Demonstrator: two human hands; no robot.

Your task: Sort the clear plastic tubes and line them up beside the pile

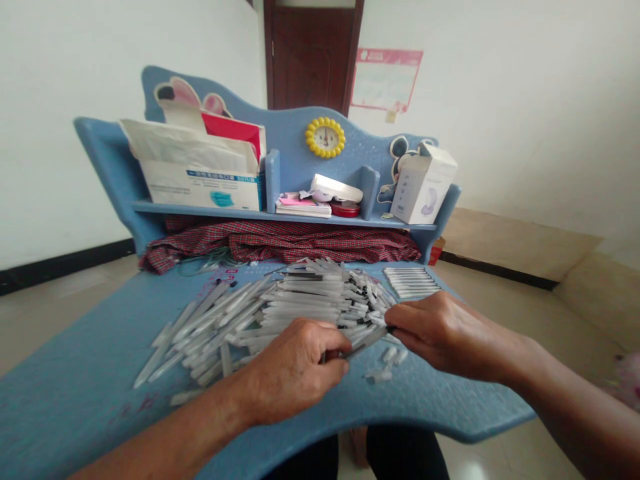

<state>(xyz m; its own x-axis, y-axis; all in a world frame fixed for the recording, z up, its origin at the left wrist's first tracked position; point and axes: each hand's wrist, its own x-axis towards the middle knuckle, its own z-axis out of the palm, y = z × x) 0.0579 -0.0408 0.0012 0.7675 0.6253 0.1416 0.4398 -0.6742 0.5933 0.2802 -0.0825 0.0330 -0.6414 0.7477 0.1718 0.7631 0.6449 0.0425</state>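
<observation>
My left hand (313, 363) is closed around one end of a translucent pen (367, 341). My right hand (430, 327) pinches the same pen at its dark end, so it slants between the two hands. Behind it, a large heap of clear pen barrels (305, 300) spreads over the blue desk (425, 393). Small pieces with black parts (367, 293) lie on the heap's right side. Several small clear caps (387, 358) rest on the desk below my right hand. Beyond that hand, a tidy row of pens (411, 283) lies side by side.
A red plaid cloth (300, 241) is bunched under the desk's blue shelf (240, 216). On the shelf stand an opened mask box (200, 180), some paper pads (303, 208), a red round tin (345, 210) and a white box (424, 183). A yellow clock (325, 137) is on the backboard.
</observation>
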